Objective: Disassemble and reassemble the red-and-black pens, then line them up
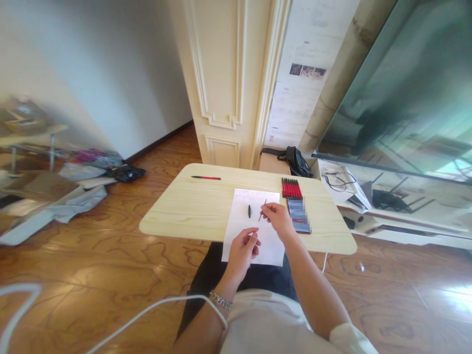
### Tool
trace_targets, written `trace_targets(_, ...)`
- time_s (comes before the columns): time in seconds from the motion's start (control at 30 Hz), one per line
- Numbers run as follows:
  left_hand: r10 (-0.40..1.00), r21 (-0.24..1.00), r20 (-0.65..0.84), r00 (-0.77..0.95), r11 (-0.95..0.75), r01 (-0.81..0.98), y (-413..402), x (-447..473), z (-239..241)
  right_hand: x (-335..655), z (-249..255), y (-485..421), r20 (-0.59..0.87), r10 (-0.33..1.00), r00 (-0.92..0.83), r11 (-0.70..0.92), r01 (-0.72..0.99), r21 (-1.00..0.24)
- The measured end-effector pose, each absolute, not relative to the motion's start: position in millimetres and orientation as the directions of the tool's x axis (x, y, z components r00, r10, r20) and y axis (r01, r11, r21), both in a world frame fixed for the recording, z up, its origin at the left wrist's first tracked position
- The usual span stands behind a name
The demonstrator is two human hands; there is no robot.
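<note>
Above a white sheet of paper (236, 246), my right hand (278, 219) pinches a thin dark pen refill (263, 209), held at a slant. My left hand (243, 250) is lower and nearer to me, over the paper's front part. Its fingers are curled with thumb and forefinger close together; what they hold, if anything, is too small to make out. Between the hands and a little beyond them, a short black pen part (249, 211) lies on the paper. A red and black pen (206, 178) rests alone at the table's far left.
On the pale wooden table (184, 211), several red and black pens (291, 188) lie in a row at the far right. Below them is a phone (299, 216) with a blurred screen. A white cable (158, 302) crosses near my left forearm.
</note>
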State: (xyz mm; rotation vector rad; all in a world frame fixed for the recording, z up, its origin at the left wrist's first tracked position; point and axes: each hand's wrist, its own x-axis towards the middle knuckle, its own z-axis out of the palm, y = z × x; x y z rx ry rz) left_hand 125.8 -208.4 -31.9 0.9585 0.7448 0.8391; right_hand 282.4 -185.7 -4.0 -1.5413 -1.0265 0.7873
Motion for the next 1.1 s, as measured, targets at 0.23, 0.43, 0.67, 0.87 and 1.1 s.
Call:
trace_targets(0.23,0.873,0.91,-0.178,0.455,0.321,-0.261,-203,120,-32,305,-17,-147,-0.018,0.902,0.431,-0.28,0.554,-0.784)
trace_targets(0.43,0.87,0.903,-0.198,0.451,0.341,-0.262,-202,118,-31,294,-29,-144,0.032,0.897,0.44,-0.335,0.727,-0.6)
trace_targets(0.67,0.869,0.89,-0.21,0.448,0.36,-0.281,-203,119,-28,285,-28,-145,0.035,0.877,0.479,-0.412,0.787,-0.459)
trace_targets(0.87,0.873,0.865,-0.204,0.442,0.372,-0.336,-203,116,-28,282,-17,-156,0.082,0.858,0.507,-0.374,0.726,-0.577)
trace_targets(1.1,0.881,0.84,-0.242,0.406,0.4,-0.367,-206,120,-19,256,-20,-205,-0.062,0.943,0.327,-0.113,0.139,-0.984)
